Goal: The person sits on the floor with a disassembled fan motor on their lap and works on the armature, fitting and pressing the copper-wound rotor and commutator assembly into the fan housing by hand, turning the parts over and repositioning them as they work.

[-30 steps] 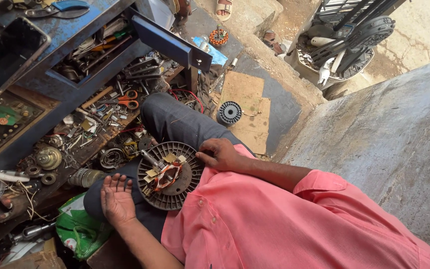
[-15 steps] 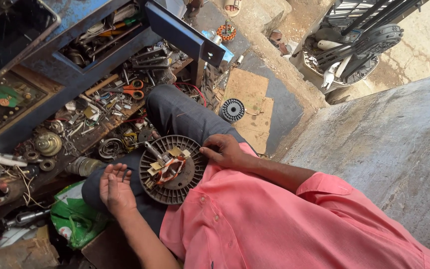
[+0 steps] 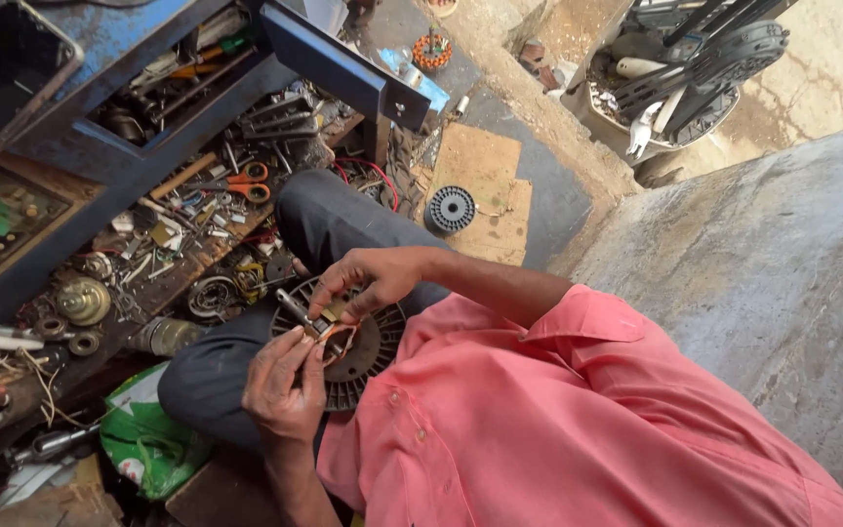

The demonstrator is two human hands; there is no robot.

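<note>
The round motor part [image 3: 368,346] on the lap looks like dull dark metal, ribbed at the rim, with copper-coloured wire at its middle. Near it, the trousers [image 3: 334,224] are matt grey cloth and the shirt [image 3: 558,429] soft pink cloth. To the left, the blue frame [image 3: 334,63] is painted metal, chipped and dusty. The scissors [image 3: 246,183] have glossy orange plastic handles. Far right, the floor [image 3: 782,263] is rough grey concrete; cardboard [image 3: 490,166] lies matt and brown.
</note>
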